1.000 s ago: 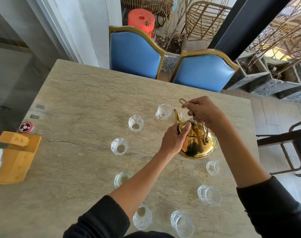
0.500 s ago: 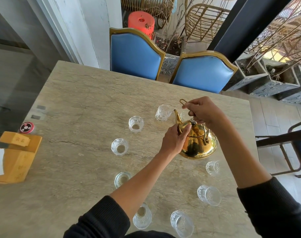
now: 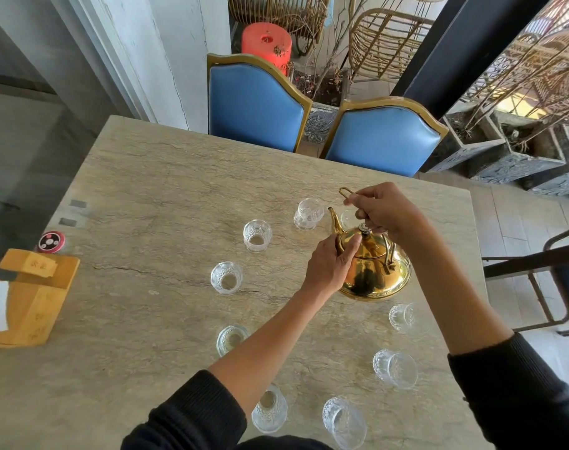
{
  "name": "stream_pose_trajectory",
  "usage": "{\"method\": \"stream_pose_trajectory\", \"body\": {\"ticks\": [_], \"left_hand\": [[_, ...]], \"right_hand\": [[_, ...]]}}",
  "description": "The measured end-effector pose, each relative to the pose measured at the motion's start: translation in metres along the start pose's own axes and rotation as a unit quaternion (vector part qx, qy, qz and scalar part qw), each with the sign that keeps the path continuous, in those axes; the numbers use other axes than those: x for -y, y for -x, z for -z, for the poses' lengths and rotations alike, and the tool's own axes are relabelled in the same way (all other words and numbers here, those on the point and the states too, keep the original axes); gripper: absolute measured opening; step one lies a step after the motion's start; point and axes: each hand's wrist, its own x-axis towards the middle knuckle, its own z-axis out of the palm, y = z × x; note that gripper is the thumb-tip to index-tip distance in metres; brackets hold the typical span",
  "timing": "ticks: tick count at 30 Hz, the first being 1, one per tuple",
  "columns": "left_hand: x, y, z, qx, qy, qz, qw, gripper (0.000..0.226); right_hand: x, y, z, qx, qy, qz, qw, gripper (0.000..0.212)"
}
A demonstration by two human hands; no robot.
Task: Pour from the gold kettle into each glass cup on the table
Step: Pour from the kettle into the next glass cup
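Now the right hand (image 3: 385, 213) pinches the gold kettle (image 3: 372, 269) by its handle in the middle of the ring of glass cups (image 3: 257, 235), left hand (image 3: 328, 266) fingers pressed against the lid, so tip slowly, spout over the far cup (image 3: 307, 213).

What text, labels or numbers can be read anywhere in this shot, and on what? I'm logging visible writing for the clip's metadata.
Nothing here can be read for certain.
Wooden box: faint engraved marks on its top flap and side, too small and blurred to read.
Round red and black disc: a white symbol pattern, no legible text.
Gold kettle and glass cups: no writing visible.
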Motion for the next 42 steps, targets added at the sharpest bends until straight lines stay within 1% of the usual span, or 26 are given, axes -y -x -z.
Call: {"method": "stream_pose_trajectory", "body": {"ticks": [6,13,20,25,28,32,33,37,42], "left_hand": [[-0.002,0.0,0.001,0.005,-0.004,0.007,1.0,0.087],[-0.003,0.0,0.002,0.002,-0.013,0.009,1.0,0.082],[-0.006,0.001,0.006,0.007,-0.017,0.012,1.0,0.085],[-0.001,-0.004,0.005,-0.002,-0.036,0.006,0.999,0.079],[-0.007,-0.001,0.007,0.002,-0.053,-0.011,0.999,0.083],[-0.021,0.014,0.005,0.011,-0.103,-0.059,0.993,0.113],[-0.022,0.018,0.004,0.013,-0.111,-0.078,0.991,0.115],[-0.021,0.032,-0.007,0.036,-0.126,-0.119,0.984,0.106],[-0.032,0.044,-0.023,0.033,-0.185,-0.152,0.97,0.094]], "right_hand": [[0.001,0.0,0.0,-0.003,0.003,0.001,1.0,0.025],[0.002,-0.002,-0.001,-0.003,0.001,-0.002,1.0,0.025],[-0.002,-0.004,0.0,-0.005,-0.01,0.0,1.0,0.024],[-0.012,0.001,0.003,-0.013,-0.049,-0.001,0.999,0.023],[-0.021,0.008,0.009,-0.017,-0.084,0.004,0.996,0.023],[-0.033,0.021,0.022,-0.025,-0.123,0.008,0.992,0.021],[-0.036,0.024,0.026,-0.027,-0.132,0.01,0.991,0.021],[-0.051,0.036,0.039,-0.033,-0.146,0.015,0.989,0.022],[-0.065,0.045,0.053,-0.051,-0.148,-0.012,0.988,0.022]]}}
